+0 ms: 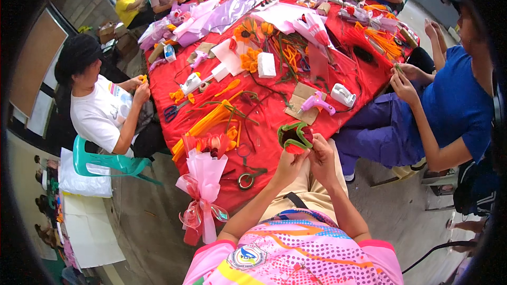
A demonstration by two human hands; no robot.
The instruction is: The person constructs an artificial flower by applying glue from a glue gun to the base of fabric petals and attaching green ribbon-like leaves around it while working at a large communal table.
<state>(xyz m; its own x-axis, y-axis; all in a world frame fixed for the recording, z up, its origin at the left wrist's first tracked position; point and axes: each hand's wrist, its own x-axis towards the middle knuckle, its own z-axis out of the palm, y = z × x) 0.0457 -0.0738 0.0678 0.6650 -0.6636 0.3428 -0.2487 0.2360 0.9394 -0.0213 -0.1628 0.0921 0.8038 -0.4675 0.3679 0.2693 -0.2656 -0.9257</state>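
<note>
Both my hands meet over my lap, at the near edge of the red-covered table (pixel 253 166). Between them is a fuzzy pipe-cleaner flower piece (pixel 295 143) with a green wavy rim, red parts and a dark hollow middle. My left hand (pixel 291 167) grips it from below. The fingers of my right hand (pixel 322 157) pinch its right side. Just beyond lies a pink hot glue gun (pixel 318 103) on a piece of cardboard (pixel 303 115). A wrapped pink bouquet (pixel 202 178) lies to the left, its lower end past the table edge.
Orange pipe cleaners (pixel 212 118), dark-handled scissors (pixel 171 113) and a tape roll (pixel 246 181) lie leftward. A white tape dispenser (pixel 343 95) sits right of the glue gun. Orange flowers (pixel 250 60) and a white foam block (pixel 266 65) are farther in. Co-workers sit on both sides.
</note>
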